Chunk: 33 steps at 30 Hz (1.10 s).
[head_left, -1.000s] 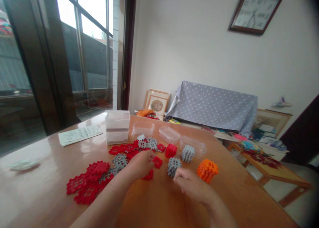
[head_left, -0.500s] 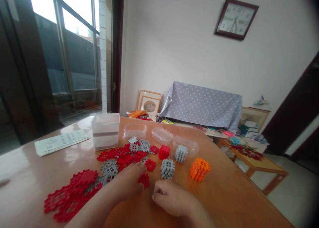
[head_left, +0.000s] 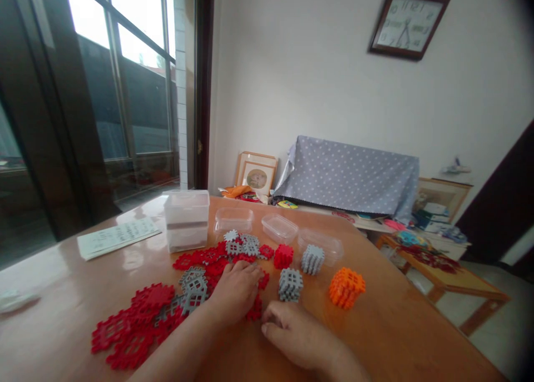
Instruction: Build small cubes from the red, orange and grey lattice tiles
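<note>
My left hand (head_left: pixel 236 290) lies palm down on loose red tiles (head_left: pixel 137 323) in the middle of the wooden table (head_left: pixel 392 326), its fingers curled over a small red piece (head_left: pixel 255 311). My right hand (head_left: pixel 294 335) rests beside it in a loose fist, and what it holds, if anything, is hidden. Just beyond my hands stands a grey tile cube (head_left: pixel 290 284). A second grey cube (head_left: pixel 312 258), a red cube (head_left: pixel 283 256) and an orange cube (head_left: pixel 346 287) stand further out. Grey tiles (head_left: pixel 192 286) lie mixed among the red ones.
A stack of white plastic boxes (head_left: pixel 186 219) stands at the back left, with three clear shallow tubs (head_left: pixel 278 227) to its right. A printed sheet (head_left: pixel 118 236) lies near the window side. A low side table (head_left: pixel 442 268) stands off the right edge.
My left hand has pulled back from the far tiles and settled onto the red pieces nearer me. My right hand has drawn away from the grey cube toward me. The view swung slightly.
</note>
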### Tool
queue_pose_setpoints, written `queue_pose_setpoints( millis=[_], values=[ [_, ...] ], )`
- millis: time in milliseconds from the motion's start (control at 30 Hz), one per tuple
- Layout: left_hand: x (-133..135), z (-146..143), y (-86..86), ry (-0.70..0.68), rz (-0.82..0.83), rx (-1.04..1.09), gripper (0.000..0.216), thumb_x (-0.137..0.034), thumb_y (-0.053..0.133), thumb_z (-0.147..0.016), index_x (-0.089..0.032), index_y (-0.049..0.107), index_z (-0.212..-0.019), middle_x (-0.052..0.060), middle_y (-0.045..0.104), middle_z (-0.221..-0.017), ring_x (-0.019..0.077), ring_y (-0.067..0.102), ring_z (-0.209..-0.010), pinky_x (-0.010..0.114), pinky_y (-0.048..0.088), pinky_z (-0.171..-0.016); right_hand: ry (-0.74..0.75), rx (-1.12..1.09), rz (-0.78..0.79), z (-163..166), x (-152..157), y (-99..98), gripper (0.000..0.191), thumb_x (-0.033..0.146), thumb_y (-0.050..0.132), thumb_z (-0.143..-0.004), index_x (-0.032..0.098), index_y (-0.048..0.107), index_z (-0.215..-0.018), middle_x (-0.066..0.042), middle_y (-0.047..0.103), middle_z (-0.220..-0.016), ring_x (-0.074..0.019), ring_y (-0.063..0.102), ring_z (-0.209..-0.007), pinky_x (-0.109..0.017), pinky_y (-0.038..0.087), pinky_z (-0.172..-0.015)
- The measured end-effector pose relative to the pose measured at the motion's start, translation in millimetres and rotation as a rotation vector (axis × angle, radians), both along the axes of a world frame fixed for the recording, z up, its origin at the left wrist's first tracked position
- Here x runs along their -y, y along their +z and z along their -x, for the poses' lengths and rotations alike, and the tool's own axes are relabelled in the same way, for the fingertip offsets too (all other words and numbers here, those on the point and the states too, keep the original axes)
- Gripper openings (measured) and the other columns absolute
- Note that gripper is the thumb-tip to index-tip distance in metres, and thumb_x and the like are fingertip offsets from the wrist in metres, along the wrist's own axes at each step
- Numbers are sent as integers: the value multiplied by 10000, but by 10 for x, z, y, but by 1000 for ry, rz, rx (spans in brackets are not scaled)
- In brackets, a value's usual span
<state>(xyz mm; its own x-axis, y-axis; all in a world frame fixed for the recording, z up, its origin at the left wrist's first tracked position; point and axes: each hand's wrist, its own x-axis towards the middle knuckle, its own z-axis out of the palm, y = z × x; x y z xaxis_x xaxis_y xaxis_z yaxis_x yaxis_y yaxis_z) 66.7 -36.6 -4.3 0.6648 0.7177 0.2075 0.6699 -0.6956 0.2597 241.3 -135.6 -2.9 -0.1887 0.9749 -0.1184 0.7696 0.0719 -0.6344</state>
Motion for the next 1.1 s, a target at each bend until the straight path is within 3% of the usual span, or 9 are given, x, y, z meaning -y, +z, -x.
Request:
queue_pose_setpoints(
  millis=[200,333,433,567,700,867,1100],
  values=[
    [-34,32,0,84,-10,-44,318,-149,445,-871,-245,678,-1064,109,678,-1131,303,561,-1076,450,384,-914,-13,-10,-2,-19,-8,-7,178,293,564,-884,231,711,-962,-8,742,-876,-164,642,-788,-229,341,-599],
    [-85,54,-16,169,3,4,345,-193,442,-900,-241,658,-1165,120,661,-1182,307,556,-1123,456,405,-943,-15,-23,-20,-7,-6,18,178,300,550,-901,230,707,-947,-18,749,-880,-176,660,-806,-234,377,-638],
    [-124,44,-78,157,-25,50,413,-221,459,-904,-274,614,-1283,104,610,-1339,324,503,-1256,493,396,-1007,17,-51,-60,39,17,76,230,284,546,-905,255,704,-1069,-34,764,-1011,-201,680,-920,-248,420,-745],
    [-169,-6,-224,101,-23,45,537,-250,456,-918,-334,498,-1447,20,376,-1617,374,194,-1517,622,204,-1171,81,-5,-70,109,57,111,290,278,565,-890,291,694,-1149,-31,768,-1049,-218,689,-934,-257,422,-765],
    [-209,-41,-349,105,17,-8,559,-286,431,-931,-314,464,-1488,19,292,-1661,406,65,-1548,701,58,-1185,80,63,-43,132,79,78,210,319,601,-875,284,714,-1048,-25,770,-966,-217,693,-867,-258,400,-705],
    [-242,-44,-411,160,50,-44,558,-292,462,-891,-270,510,-1447,54,296,-1659,419,49,-1547,714,52,-1181,84,76,-21,132,84,94,233,316,579,-891,292,718,-1076,-30,770,-1025,-215,694,-919,-253,412,-743],
    [-240,-34,-366,196,44,52,425,-317,583,-796,-209,603,-1207,93,373,-1613,387,108,-1544,651,62,-1206,104,115,20,155,109,187,270,304,533,-913,255,719,-1103,-36,766,-1050,-204,686,-942,-247,429,-787]
  ],
)
